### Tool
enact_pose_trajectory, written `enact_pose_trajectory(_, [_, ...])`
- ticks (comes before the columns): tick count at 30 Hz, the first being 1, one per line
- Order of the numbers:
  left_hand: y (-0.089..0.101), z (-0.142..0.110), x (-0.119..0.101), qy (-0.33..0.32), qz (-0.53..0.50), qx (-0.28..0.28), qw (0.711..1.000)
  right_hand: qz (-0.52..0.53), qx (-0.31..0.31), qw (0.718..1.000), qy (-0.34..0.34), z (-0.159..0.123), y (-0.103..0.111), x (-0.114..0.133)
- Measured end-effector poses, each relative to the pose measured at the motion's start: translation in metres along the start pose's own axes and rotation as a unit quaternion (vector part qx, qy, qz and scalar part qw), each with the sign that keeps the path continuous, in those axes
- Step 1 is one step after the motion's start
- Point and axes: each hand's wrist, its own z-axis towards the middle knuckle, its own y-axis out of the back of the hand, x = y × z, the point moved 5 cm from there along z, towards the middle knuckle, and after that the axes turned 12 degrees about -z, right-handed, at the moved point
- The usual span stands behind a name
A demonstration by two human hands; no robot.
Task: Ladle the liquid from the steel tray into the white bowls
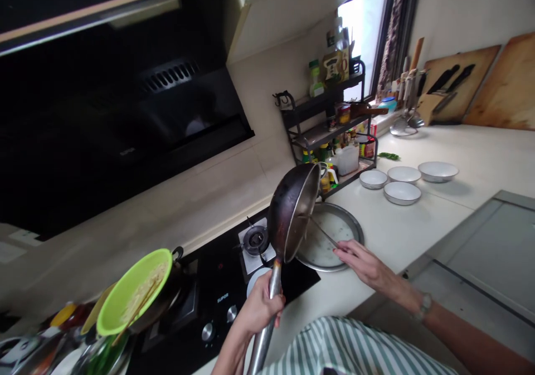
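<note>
My left hand (pixel 259 306) is wrapped around the metal handle of a dark wok (pixel 286 208). The wok is tipped steeply to the right, its opening facing a wide round metal pan (pixel 358 231) on the counter. Pale liquid lies in that pan. Between the fingers of my right hand (pixel 363 264) is a thin-handled cooking utensil (pixel 324 232). Its far end reaches the wok's mouth, and its exact shape there is hard to make out. Under the wok, a gas burner (pixel 256 240) is uncovered on the black hob (pixel 217 277).
At left, a green basket (pixel 111 319) with pale food and chopsticks rests over another pan. Several small white dishes (pixel 402 193) stand on the right counter. Behind the pan is a black spice rack (pixel 321 132). A range hood (pixel 167 113) hangs above the hob.
</note>
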Motion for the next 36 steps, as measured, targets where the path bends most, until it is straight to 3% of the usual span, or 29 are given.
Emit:
enact_pose_trajectory(8, [-0.010,0.007,-0.002,-0.003,0.000,0.036,0.999,-0.055,0.031,0.993,0.102,0.002,0.000,0.003])
enact_pose_trajectory(12, [-0.013,0.009,-0.003,-0.007,-0.003,0.040,0.999,-0.085,0.063,0.985,0.138,-0.022,0.001,0.000])
enact_pose_trajectory(17, [-0.016,0.010,-0.004,-0.004,0.003,0.026,1.000,-0.117,0.051,0.979,0.161,-0.061,0.015,-0.010])
enact_pose_trajectory(21, [-0.016,0.011,-0.003,0.000,-0.002,0.011,1.000,-0.102,0.055,0.984,0.138,-0.050,0.018,-0.012])
enact_pose_trajectory(26, [-0.015,0.013,0.000,0.000,-0.018,0.011,1.000,-0.103,0.052,0.981,0.153,-0.023,0.001,0.001])
enact_pose_trajectory(29, [-0.013,0.012,-0.001,-0.006,-0.023,0.009,1.000,-0.130,0.059,0.977,0.161,-0.036,-0.005,-0.001])
enact_pose_trajectory(32, [-0.011,0.011,-0.002,-0.008,-0.022,0.005,1.000,-0.138,0.052,0.978,0.146,-0.058,0.003,-0.010])
enact_pose_trajectory(36, [-0.008,0.010,-0.004,-0.005,-0.030,-0.005,1.000,-0.099,0.030,0.994,0.041,-0.055,0.017,-0.023])
